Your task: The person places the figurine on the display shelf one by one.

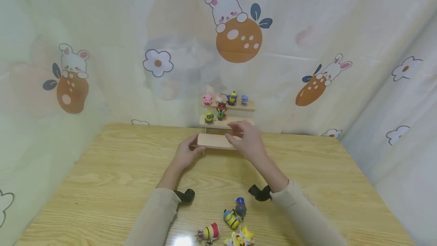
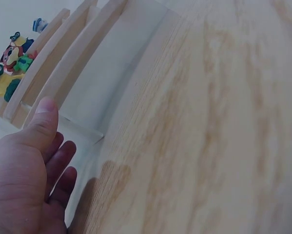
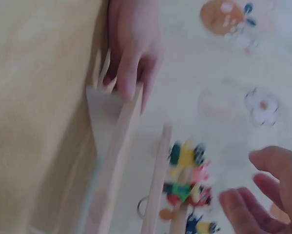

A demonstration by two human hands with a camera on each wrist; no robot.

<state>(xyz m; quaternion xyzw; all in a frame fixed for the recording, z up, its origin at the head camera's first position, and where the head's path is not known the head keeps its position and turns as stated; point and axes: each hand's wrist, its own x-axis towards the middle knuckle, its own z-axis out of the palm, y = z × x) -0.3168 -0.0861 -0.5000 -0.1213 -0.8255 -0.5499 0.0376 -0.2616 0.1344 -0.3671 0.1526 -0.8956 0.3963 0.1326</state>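
Observation:
A small three-tier wooden display shelf stands at the back of the table. My left hand holds the left end of its bottom tier, the thumb on the tier's edge. Fingers bent with a gap to the thumb, my right hand hovers at the right of the lower tiers, nothing visible in it. On the middle tier stand a yellow minion figure and a fox figure. The top tier bears a pink pig, a whitish figure, a caped minion and a blue figure.
Near the table's front lie a dark figure with a blue top, a blue-and-yellow minion, a red-and-yellow figure and a yellow figure. A printed curtain hangs right behind the shelf.

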